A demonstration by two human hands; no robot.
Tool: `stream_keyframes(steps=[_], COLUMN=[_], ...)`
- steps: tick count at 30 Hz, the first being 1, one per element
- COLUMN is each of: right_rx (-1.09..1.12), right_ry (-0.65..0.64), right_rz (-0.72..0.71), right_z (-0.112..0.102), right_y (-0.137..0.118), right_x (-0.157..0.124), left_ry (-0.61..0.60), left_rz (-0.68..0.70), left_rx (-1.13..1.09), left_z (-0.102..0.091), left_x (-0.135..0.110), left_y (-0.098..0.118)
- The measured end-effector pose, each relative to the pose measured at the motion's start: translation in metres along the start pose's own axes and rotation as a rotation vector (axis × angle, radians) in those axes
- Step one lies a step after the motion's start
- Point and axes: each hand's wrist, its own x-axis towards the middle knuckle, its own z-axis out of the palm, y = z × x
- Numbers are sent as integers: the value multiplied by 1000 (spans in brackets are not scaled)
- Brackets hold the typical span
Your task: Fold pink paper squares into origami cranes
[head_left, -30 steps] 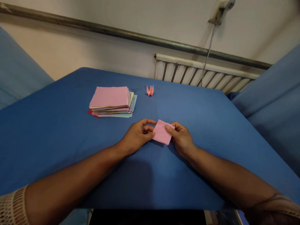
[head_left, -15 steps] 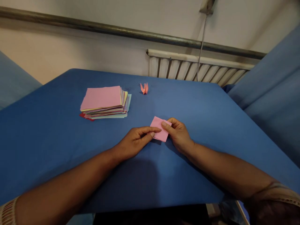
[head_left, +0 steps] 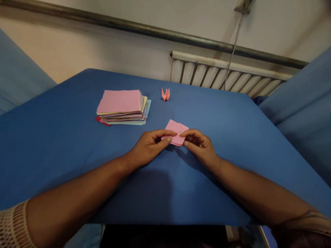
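Observation:
A small folded sheet of pink origami paper (head_left: pixel 172 126) is held between my two hands just above the blue cloth. My left hand (head_left: pixel 151 146) pinches its left edge, index finger on top and thumb at the near side. At the right edge, my right hand (head_left: pixel 200 144) grips the paper between index finger and thumb. A crease or raised flap shows across the paper's upper right part. Beyond it stands a small folded orange-pink paper figure (head_left: pixel 166 95) with pointed tips.
A thick stack of coloured paper (head_left: pixel 120 101), pink on top, lies at the left on the blue-covered table (head_left: pixel 64 137). Behind the table are a white radiator (head_left: pixel 209 74) and a metal pipe (head_left: pixel 144 31). Blue curtains (head_left: pixel 310 110) hang at both sides.
My right thumb has moved off the paper's top face to its near right edge, and the index finger has come over the top. A flap line now shows. The view has shifted slightly.

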Motion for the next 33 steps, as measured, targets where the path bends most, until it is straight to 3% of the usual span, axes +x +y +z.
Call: stream_keyframes(steps=[10, 21, 26, 33], right_rx=[22, 99, 10, -76], right_ry=[3, 50, 31, 72], right_rz=[-8, 59, 16, -36], right_z=[-2, -5, 2, 3], right_y=[4, 11, 9, 8], right_x=[2, 2, 3, 2], left_ry=[21, -47, -14, -60], left_rz=[19, 56, 68, 113], left_rx=[-48, 1, 18, 34], left_z=[-2, 1, 4, 5], left_x=[0, -2, -2, -3], left_y=[2, 2, 0, 3])
